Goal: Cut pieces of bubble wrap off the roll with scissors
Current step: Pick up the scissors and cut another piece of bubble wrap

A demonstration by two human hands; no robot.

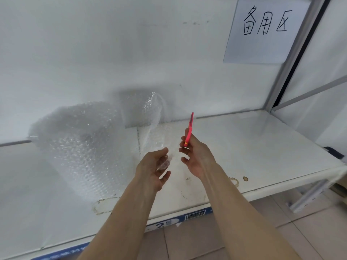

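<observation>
The bubble wrap roll (pixel 78 147) lies on the white shelf (pixel 244 147) left of the left hand (pixel 154 169), whose curled fingers (pixel 165 163) pinch its loose sheet (pixel 155 136), just beside the right hand (pixel 195 156) gripping pink scissors (pixel 189 128) upright.

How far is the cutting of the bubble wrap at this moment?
Under way. The left hand holds the loose end of the sheet drawn off the roll on the shelf. The right hand grips the pink scissors upright beside it. No cut-off piece is visible, so the cutting remains.
</observation>
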